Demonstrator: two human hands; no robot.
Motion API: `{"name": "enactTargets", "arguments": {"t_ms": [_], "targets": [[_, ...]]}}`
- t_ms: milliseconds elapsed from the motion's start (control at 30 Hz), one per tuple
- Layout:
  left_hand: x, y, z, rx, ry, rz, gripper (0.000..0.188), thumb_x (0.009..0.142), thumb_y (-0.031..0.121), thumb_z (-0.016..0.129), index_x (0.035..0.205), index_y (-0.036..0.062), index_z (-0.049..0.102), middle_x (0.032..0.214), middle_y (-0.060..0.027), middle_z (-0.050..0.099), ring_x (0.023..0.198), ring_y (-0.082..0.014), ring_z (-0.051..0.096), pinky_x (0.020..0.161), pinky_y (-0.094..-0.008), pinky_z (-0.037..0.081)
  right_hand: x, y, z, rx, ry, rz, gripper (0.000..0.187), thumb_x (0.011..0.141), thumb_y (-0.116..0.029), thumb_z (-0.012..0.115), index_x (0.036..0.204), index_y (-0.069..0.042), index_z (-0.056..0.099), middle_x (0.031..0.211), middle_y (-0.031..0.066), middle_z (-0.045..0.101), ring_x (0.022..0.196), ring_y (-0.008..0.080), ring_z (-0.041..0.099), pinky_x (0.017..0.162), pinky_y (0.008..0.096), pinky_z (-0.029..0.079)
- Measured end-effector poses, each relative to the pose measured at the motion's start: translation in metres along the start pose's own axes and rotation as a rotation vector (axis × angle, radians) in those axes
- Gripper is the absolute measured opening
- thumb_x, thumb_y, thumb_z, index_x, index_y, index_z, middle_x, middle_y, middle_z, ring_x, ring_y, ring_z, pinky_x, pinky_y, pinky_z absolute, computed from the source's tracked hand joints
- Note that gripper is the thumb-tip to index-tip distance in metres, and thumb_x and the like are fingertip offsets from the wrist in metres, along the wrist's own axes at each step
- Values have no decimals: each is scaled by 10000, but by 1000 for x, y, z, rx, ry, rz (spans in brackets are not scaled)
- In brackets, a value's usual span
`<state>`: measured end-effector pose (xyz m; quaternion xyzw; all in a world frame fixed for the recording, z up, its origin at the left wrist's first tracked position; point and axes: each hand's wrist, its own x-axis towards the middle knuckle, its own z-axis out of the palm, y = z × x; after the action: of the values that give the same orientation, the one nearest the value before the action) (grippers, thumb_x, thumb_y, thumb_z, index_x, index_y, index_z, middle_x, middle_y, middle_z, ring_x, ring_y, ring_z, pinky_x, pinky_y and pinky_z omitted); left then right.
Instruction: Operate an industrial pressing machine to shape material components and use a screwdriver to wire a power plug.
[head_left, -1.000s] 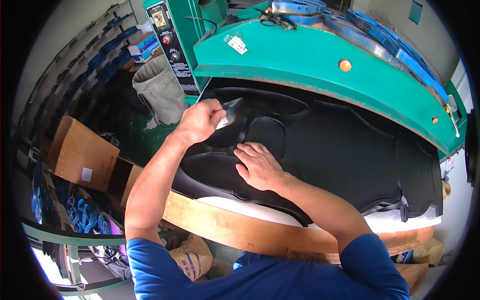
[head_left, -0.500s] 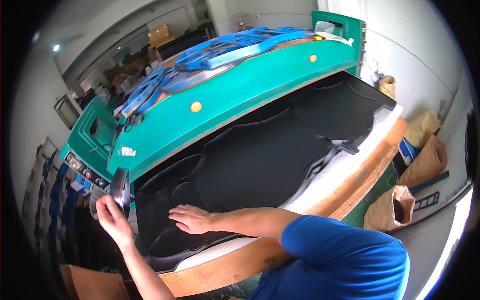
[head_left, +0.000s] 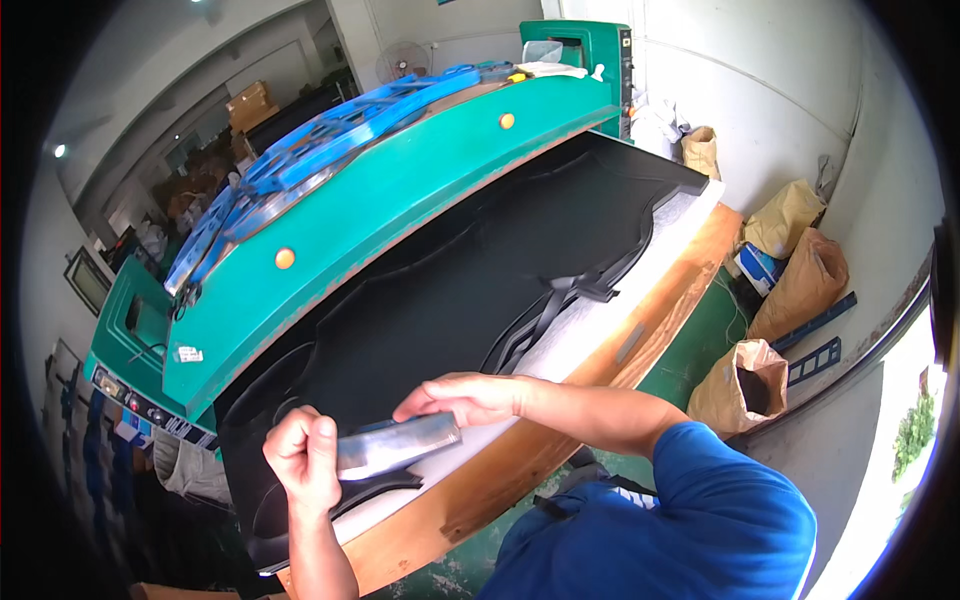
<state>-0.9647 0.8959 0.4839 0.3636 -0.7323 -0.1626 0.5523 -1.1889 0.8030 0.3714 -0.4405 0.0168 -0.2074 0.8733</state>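
My left hand (head_left: 305, 455) is closed round one end of a shiny metal cutting die (head_left: 398, 446), seen from its side as a tall metal band. The die is held above the near left part of the black sheet material (head_left: 430, 280). My right hand (head_left: 468, 398) is at the die's upper right edge, its fingers stretched out along it; whether they press on it I cannot tell. Curved cut outlines show in the black sheet, and loose black strips (head_left: 580, 290) lie along its near edge.
Across the sheet's far side runs a green press beam (head_left: 400, 220) with blue frames (head_left: 340, 135) on top. A white pad (head_left: 600, 315) and wooden board (head_left: 560, 440) edge the near side. Paper sacks (head_left: 745, 385) stand on the floor at right.
My left hand has brought the die rightward over the sheet and turned it side-on. My right hand has lifted off the black material and come to the die. The view has shifted right.
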Motion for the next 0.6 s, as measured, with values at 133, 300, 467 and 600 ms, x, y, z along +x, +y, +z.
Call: {"name": "enactTargets", "arguments": {"t_ms": [133,300,467,600], "targets": [[28,12,76,55,-134,201,302,853,59,646,618,46,458,541,-40,500,433,-115,434,430,-249,304,-61,-31,-29,-407,-10,4,463,926,-245,650,1307,-16,522,1254,90,581,1156,196,554,904,308,492],[83,22,224,261,-264,504,248,754,54,699,615,83,496,525,-30,491,399,-171,473,389,-291,354,-166,-106,-79,-802,296,-185,354,871,-98,698,1199,-9,600,1156,97,624,1035,179,609,863,289,503],[141,0,376,393,-294,712,253,702,75,740,634,80,497,546,-15,456,422,-176,471,402,-298,357,-260,-203,-116,-1184,527,-210,229,893,-91,679,1104,-8,646,988,89,653,813,134,635,704,255,515],[172,1,460,397,-366,772,265,706,95,751,632,77,497,581,-23,454,458,-164,491,419,-291,372,-318,-254,-152,-858,601,-101,336,884,-104,693,1179,22,593,981,102,642,779,123,621,674,262,507]]}}
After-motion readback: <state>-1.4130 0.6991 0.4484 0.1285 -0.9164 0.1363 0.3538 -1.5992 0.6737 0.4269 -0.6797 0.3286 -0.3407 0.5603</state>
